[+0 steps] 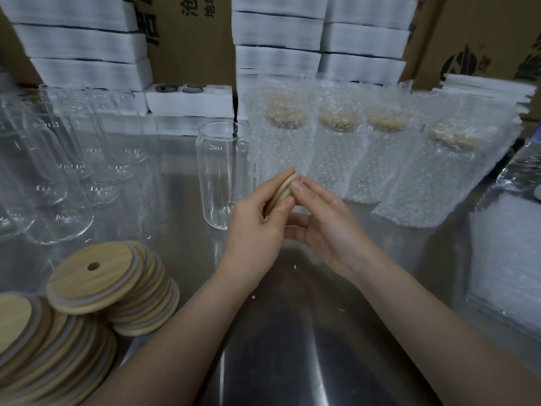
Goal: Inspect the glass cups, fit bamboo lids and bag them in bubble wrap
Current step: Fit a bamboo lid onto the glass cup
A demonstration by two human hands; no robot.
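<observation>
A round bamboo lid (282, 191) is held on edge in front of me, above the steel table (181, 200). My left hand (254, 227) grips it from the left with curled fingers and thumb. My right hand (322, 221) pinches its right rim with the fingertips. Just behind my left hand stands one bare, empty glass cup (221, 174), upright and without a lid. Several lidded cups in bubble wrap bags (339, 142) stand in a row at the back right.
Several empty glass cups (58, 171) crowd the left side. Bamboo lids lie in slumped stacks (96, 291) at the near left. White foam trays (187, 101) and cardboard boxes (190, 39) fill the back. Flat bubble wrap bags (506, 259) lie at the right.
</observation>
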